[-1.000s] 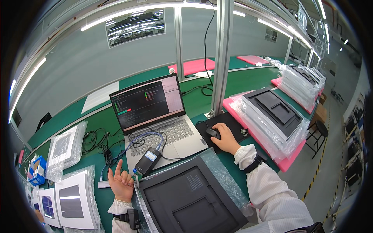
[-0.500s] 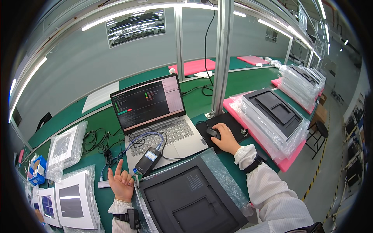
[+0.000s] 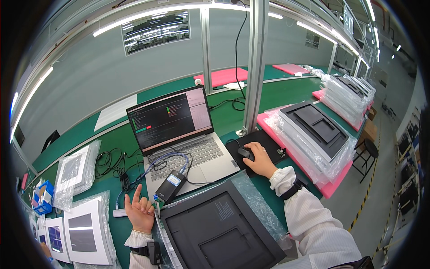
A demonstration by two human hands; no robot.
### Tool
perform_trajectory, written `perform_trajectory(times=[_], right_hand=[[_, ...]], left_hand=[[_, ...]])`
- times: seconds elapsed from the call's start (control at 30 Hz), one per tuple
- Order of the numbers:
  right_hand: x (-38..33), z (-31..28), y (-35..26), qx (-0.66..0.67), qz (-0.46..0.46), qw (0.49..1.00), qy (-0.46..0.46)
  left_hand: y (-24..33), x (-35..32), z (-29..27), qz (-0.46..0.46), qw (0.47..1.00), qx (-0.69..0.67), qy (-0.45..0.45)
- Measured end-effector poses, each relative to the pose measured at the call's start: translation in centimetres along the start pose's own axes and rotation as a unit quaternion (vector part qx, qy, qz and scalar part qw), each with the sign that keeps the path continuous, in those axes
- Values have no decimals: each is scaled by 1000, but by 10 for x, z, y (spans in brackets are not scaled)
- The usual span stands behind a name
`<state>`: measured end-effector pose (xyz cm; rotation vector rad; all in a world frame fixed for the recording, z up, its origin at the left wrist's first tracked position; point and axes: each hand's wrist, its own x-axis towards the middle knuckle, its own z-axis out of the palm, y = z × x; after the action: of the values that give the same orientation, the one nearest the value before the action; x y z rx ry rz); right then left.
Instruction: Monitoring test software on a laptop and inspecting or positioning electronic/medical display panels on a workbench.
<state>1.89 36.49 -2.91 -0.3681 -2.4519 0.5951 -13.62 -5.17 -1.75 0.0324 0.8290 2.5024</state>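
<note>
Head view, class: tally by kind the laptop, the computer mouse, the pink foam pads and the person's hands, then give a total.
Laptop: 1
Computer mouse: 1, under the right hand
Pink foam pads: 4, one under the wrapped stack, one far right, two at the back
Hands: 2, with the left hand palm up
Total: 8

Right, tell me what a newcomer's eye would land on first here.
The open laptop at centre, its dark screen lit with text, stands out on the green bench. Right of it, the right hand rests on a black mouse on a black pad. In front lies a big dark grey panel on plastic wrap, with the left hand beside it, palm up, forefinger raised.
</note>
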Motion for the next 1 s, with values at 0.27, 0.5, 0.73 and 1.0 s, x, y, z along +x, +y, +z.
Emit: perform_trajectory(times=[0.27,0.5,0.73,1.0], right_hand=[[1,1,2,-7,-7,1000,-5],[0,0,0,-7,3,1000,-14],[0,0,3,-1,3,1000,-11],[0,0,-1,-4,5,1000,-4]], left_hand=[[0,1,-2,0,1000,-3,-1],[0,1,-5,0,1000,-1,-11],[0,-1,1,0,1000,-2,10],[0,3,-8,0,1000,1,-8]])
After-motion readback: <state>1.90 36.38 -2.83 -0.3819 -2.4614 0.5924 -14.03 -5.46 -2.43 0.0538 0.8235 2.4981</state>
